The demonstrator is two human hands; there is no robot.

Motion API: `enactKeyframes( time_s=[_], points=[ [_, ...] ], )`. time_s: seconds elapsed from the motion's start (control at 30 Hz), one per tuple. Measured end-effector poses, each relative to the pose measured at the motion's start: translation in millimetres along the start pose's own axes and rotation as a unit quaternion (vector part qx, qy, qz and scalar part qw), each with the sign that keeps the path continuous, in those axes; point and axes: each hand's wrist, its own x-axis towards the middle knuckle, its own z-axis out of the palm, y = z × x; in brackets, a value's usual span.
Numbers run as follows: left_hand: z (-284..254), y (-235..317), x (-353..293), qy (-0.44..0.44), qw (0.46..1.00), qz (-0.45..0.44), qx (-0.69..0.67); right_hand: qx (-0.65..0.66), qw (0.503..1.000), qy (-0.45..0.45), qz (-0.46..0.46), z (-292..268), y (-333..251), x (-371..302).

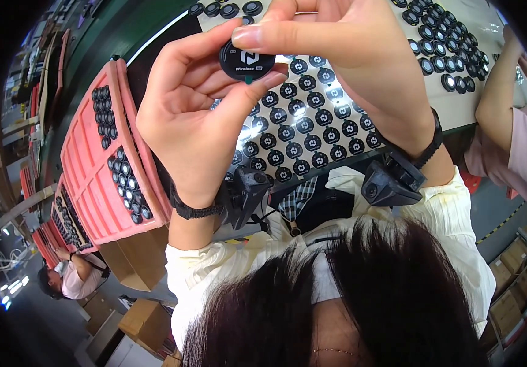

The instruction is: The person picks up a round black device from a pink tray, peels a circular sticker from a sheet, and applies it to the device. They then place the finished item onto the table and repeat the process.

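Pinching a flat, glossy black disc (244,62) above the pale tabletop (310,112), the left hand (193,122) and right hand (367,61) grasp its rim. The step seems two-handed handling; the next move likely calls for steady touch. Smooth round pieces (304,125) line the tabletop; a ribbed pink tray (85,153) sits left of it.

The disc (247,64) in the grip looks like smooth plastic, semi-glossy; the sheet (281,145) beneath it has a shiny plastic look. Left of the grip, the pink tray (86,177) seems matt plastic — the box (130,260) below, plain cardboard.
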Motion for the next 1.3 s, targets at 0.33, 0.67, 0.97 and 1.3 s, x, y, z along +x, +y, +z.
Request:
enactKeyframes(
  time_s=[0.33,0.67,0.97,1.3],
  points=[
    [-1.4,-3.9,0.3,0.023,1.0,0.001,-0.003,-0.129,0.99,0.024,-0.053,10.0,-0.6,-4.5],
    [1.1,-0.4,-3.5,0.022,1.0,-0.015,-0.012,-0.286,0.949,0.064,-0.115,8.7,-8.5,-11.8],
    [-12.7,-8.3,11.0,-0.056,0.989,-0.136,-0.007,-0.465,0.845,0.153,-0.218,-4.3,-1.0,-18.0],
    [-48.5,-103.0,90.0,-0.105,0.864,-0.173,0.461,-0.483,0.771,0.092,-0.405,-50.4,5.9,-21.8]
  ],
)
